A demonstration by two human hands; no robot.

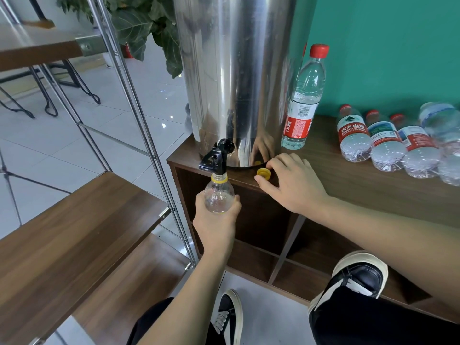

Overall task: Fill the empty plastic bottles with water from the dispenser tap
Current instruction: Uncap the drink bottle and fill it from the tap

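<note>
Bottle [219,195] with the yellow neck ring sits upright in the left hand [215,220], whose fingers wrap its lower body; its open mouth is right under the black tap [216,158] of the steel dispenser [234,70], directly above that hand. The bottle's long axis runs close to vertical, mouth up toward the spout, base down inside the grip and hidden by the fingers. It looks empty or nearly so; I cannot tell whether water is running yet.

The right hand [291,183] rests on the counter [361,175] with fingers relaxed and spread, fingertips touching or just beside the yellow cap [263,173], which lies on the counter edge to the right of the left hand. It grasps nothing firmly that I can see.

To do this step well, I judge the mouth should stay centred under the spout and the bottle held plumb, so the stream falls inside the neck. The thin plastic probably dents easily, so a light, steady grip is wise as the weight grows. The right hand would need to work the tap lever, then shut it before the water reaches the neck.

Beyond the right hand, a red-capped bottle [305,100] stands against the dispenser, and several more bottles [388,145] lie on their sides, caps toward the green wall.
</note>
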